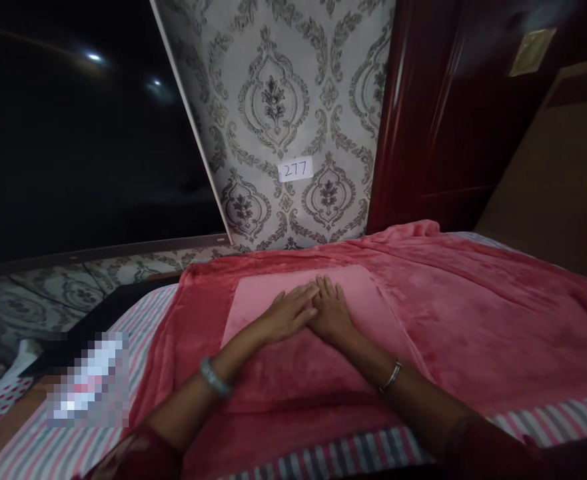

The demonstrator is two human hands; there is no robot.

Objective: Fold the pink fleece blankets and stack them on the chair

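A pink folded cloth (298,293) lies flat on the red blanket (448,313) over the striped sheet (48,447) — both hands rest on it, palms down, gripping nothing: left hand (288,313) and right hand (330,313) touching side by side — patterned wallpaper (283,100) behind

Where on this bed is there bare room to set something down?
The widest free patch is the red fleece blanket right of the right hand, up to the dark wooden wardrobe. A smaller strip of striped sheet lies between the blanket's left edge and the blurred object. The middle is crowded: the left hand and right hand lie flat on the pink folded cloth.
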